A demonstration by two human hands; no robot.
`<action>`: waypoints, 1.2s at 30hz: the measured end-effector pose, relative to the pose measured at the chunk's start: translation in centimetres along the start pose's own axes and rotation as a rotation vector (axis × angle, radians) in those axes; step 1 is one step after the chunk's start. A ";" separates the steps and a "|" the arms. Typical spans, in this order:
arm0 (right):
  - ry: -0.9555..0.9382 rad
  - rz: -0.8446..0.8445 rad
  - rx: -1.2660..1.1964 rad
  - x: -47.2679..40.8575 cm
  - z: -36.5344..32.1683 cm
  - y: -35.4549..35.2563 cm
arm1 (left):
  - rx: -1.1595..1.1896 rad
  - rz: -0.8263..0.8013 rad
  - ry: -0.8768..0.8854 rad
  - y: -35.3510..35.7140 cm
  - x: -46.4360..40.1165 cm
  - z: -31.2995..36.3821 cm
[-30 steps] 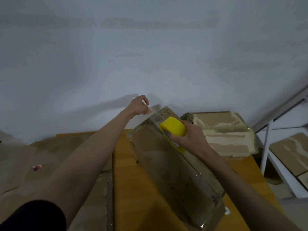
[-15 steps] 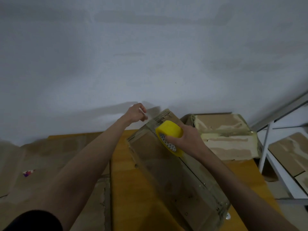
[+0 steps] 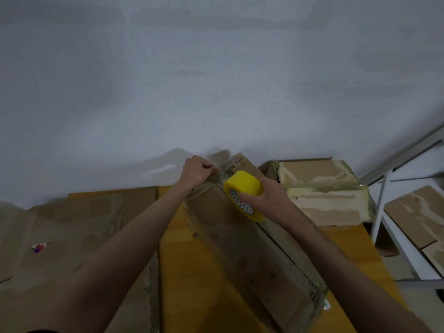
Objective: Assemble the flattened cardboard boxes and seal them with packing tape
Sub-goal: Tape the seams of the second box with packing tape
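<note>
cardboard box taped at its far end

cardboard box (image 3: 240, 243) lies long and tilted on the yellow bench (image 3: 192, 284), its near end low at the bottom right, its far end raised toward the wall (image 3: 216, 80). glossy clear tape already covers much of its upper face and edges.

the right hand (image 3: 266, 197) grips a yellow tape roll (image 3: 242, 191) – fingers curled round its outer band, thumb at the patterned core – and holds it against the box's top face near the far end. a short stretch of clear tape runs from the roll to the left hand (image 3: 197, 171), which sits at the box's far left corner with its fingers curled, pinching the tape's free end just beside the cardboard edge. whether the fingertips also touch the box i cannot tell.

behind and to the right, another taped box (image 3: 324, 191) sits at the bench's back edge, close to the wall. flattened cardboard sheets (image 3: 72, 224) lie spread to the left of the bench, with a small coloured scrap (image 3: 39, 247) on them. at the far right a white metal rack (image 3: 394, 236) holds more cardboard pieces (image 3: 418, 212) – flat on its shelf.
</note>
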State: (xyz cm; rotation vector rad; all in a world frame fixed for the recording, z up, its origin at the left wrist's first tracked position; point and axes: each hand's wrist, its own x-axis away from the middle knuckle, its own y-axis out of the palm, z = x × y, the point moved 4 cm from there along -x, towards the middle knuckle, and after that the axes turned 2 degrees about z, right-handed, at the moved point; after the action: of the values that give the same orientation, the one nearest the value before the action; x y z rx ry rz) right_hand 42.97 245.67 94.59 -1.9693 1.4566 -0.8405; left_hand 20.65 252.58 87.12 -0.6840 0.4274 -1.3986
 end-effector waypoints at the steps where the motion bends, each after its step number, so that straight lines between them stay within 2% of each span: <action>1: 0.001 0.006 -0.006 0.2 0.2 0.1 | 0.004 0.007 -0.005 0.0 0.2 0.0; 5: -0.021 0.022 0.060 1.6 0.7 0.1 | 0.011 0.068 -0.060 0.3 0.4 -0.7; 10: -0.027 0.038 0.072 2.0 -0.5 -0.5 | -0.077 0.117 0.004 0.6 1.0 0.5; 14: -0.040 0.046 0.037 3.4 -2.0 -3.3 | -0.100 0.124 -0.010 0.8 1.1 0.5; 20: 0.051 -0.019 0.157 8.8 1.3 -8.2 | -0.089 0.112 -0.010 0.9 1.0 0.5; 26: -0.025 0.053 0.120 10.0 0.6 -7.8 | -0.196 0.070 0.180 0.6 2.9 1.1; 29: -0.021 0.063 0.100 10.3 0.5 -7.8 | -0.374 -0.004 0.405 0.8 4.9 0.8; 34: -0.036 0.062 0.105 10.6 0.1 -7.2 | -0.698 -0.209 0.541 1.5 7.1 -0.7; 36: -0.047 0.055 0.113 10.7 -0.1 -7.0 | -0.769 -0.243 0.570 1.6 7.5 -1.0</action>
State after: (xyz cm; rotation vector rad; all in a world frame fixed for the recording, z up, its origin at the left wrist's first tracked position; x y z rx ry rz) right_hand 49.61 237.19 101.52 -1.8453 1.3996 -0.8284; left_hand 22.29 245.12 86.18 -0.9640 1.4183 -1.6539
